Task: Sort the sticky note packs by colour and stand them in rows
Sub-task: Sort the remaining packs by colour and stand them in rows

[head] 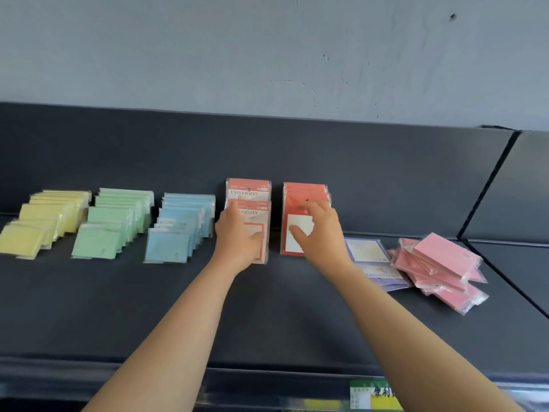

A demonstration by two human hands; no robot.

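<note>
Plastic-wrapped yellow row (44, 221), green row (114, 224), blue row (182, 224) stand at left. Left hand (237, 236) and right hand (319, 230) seemingly pinch centre red packs (306, 193); purple packs (364, 251) and pink pile (442, 263) remain lying right.

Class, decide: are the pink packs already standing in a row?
No, the pink packs lie flat in a loose, overlapping heap at the far right.
</note>
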